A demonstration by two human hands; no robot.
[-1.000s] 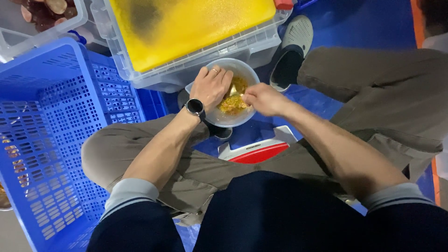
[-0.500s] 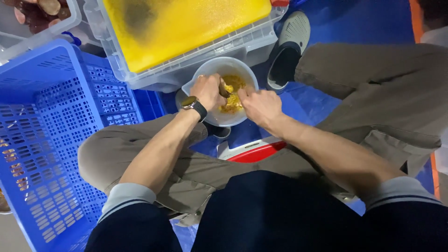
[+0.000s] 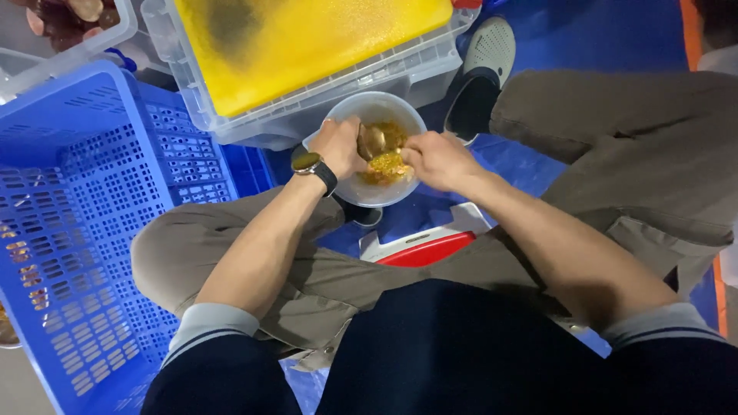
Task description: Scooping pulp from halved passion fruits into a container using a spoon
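At the far left stands a blue crate [image 3: 84, 230] with slotted walls, its near wall beside the person's left knee. Behind it, at the top left corner, the edge of a clear tub [image 3: 92, 42] shows, with brownish pieces inside that are too small to make out. Next to the right comes a clear plastic box [image 3: 323, 104] filled almost to the rim with a yellow slab [image 3: 307, 38] that has a dark smudge near its back.

Just in front of that box sits a white bowl [image 3: 374, 111], between the person's knees and above the blue floor [image 3: 600, 31]. The left hand [image 3: 338, 146], with a dark watch [image 3: 315, 165] on the wrist, grips the left rim of the bowl and its fingers curl around a small brown rounded piece [image 3: 372, 141], pinched between thumb and fingers. In the bowl lies a heap of yellow-orange pulp [image 3: 384, 165]. The right hand [image 3: 434, 160] comes in from the right side, fingers bunched together on the pulp at the bowl's middle, touching the brown piece or just beside it; which of the two I cannot tell.

Below the bowl a red and white lid-like thing [image 3: 427, 246] pokes out from between the legs. Further right, a grey shoe [image 3: 480, 73] rests on the floor near the box, and the bent right leg in grey-brown trousers [image 3: 638, 154] fills the right side
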